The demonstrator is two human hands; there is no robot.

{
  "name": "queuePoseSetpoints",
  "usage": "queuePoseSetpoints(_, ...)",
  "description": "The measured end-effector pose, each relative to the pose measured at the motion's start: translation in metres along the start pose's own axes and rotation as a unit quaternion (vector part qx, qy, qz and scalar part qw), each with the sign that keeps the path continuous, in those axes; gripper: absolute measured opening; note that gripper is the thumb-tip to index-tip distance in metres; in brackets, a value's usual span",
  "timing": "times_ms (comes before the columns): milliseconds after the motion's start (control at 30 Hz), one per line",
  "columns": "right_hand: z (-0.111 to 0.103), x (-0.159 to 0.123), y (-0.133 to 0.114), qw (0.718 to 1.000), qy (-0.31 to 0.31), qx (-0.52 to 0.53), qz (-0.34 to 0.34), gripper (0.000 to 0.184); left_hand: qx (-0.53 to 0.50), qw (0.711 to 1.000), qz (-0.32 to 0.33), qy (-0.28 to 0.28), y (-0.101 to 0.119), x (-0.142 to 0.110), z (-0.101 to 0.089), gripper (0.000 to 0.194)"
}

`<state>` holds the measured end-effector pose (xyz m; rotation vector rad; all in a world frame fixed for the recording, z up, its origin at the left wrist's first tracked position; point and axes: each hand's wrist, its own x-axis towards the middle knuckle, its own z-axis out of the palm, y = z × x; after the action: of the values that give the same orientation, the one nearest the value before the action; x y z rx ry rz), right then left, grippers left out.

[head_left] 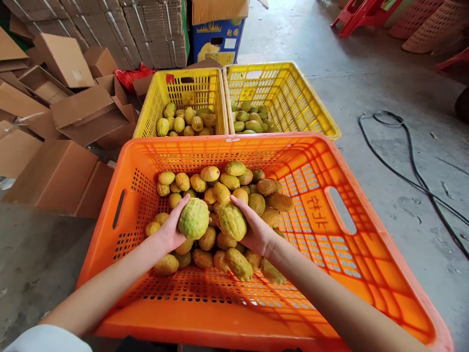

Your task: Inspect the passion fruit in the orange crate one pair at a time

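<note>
The left hand (175, 229) grasped a bumpy green fruit (193, 218), the right hand (255, 231) a ridged yellowish fruit (232, 221), above a perforated orange plastic crate (176, 320); grey floor (366, 88) lay beyond.

You get pale glare on the floor (282, 44) ahead; light probably enters from there. Soft shadows streak the right wall of your orange crate (201, 320). Floor dims at your lower left. Wide lens stretches your forearms (311, 288) and the crate's near corners. Loose cartons (54, 173) at left look soft; the green fruit (193, 218) before you is crisp.
</note>
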<state>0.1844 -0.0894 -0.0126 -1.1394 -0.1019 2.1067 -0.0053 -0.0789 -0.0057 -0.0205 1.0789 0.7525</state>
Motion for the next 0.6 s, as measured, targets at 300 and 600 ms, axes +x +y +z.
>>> queuePoseSetpoints(300,-0.0025,0.0023,0.0023,0.991,0.127,-0.016,0.032,0.011,-0.003,0.999,0.020,0.034,-0.0039,0.0045,-0.0043,0.020)
queuePoseSetpoints(600,-0.0058,0.0053,0.0029,0.990,0.128,-0.021,0.061,0.010,-0.010,1.000,-0.022,0.012,-0.0034,0.0004,0.0009,0.026)
